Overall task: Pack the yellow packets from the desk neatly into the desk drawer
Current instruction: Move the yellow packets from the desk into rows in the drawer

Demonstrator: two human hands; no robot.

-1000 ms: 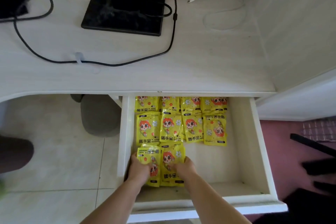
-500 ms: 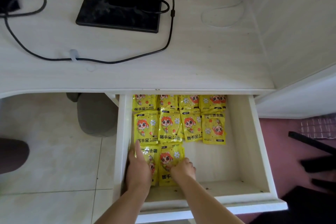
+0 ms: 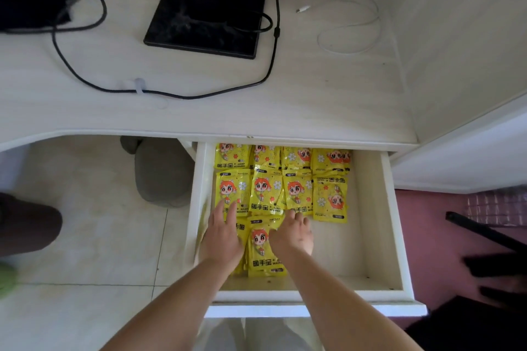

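1. Both hands had moved deeper into the drawer (image 3: 370, 239) since the frame half a second earlier, and the left hand (image 3: 224, 236) now reached the middle row.
2. Left-hand fingers (image 3: 228, 209) lay straight and flat, released. They pressed on the front-left packet (image 3: 242, 229) and touched the packet beyond it.
3. Right hand (image 3: 292, 234) rested at the right edge of the front packet (image 3: 262, 248). Its fingers were bent, tips down; whether they pinched the packet could not be told.
4. Yellow packets (image 3: 281, 188) lay in the drawer's left part in three rows: four at the back, four in the middle, two at the front.
5. Bench (image 3: 285, 111) carried a monitor stand (image 3: 205, 23) and a black cable (image 3: 271, 65).
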